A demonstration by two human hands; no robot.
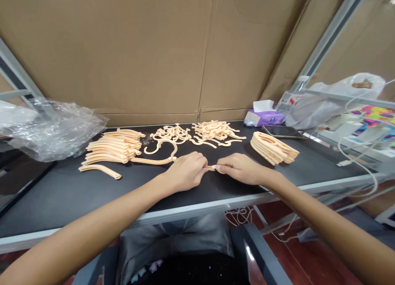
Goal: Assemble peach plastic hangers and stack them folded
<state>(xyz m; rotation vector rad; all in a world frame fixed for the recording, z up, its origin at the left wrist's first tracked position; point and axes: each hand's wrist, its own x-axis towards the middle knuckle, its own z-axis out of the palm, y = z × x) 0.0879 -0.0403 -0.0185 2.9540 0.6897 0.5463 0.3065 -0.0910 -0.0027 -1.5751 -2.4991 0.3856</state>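
Note:
Near the front edge of the black table, my left hand (189, 170) is closed on a beige plastic hanger (154, 160), whose hook and one arm stretch out to its left. My right hand (239, 168) pinches a small beige piece (221, 170) at the hanger's right end; the fingers partly cover where they meet. To the left lies a stack of curved arms (112, 147), with one loose arm (101, 170) in front. Behind my hands are a pile of hooks (173, 133) and a pile of small wavy pieces (214, 130). Folded hangers (273, 148) lie to the right.
Clear plastic wrap (58, 128) covers the table's left end. A purple tissue box (266, 117) and a phone (284, 131) lie at the back right, beside a shelf with white cables (358, 157). Cardboard (148, 50) stands behind the table.

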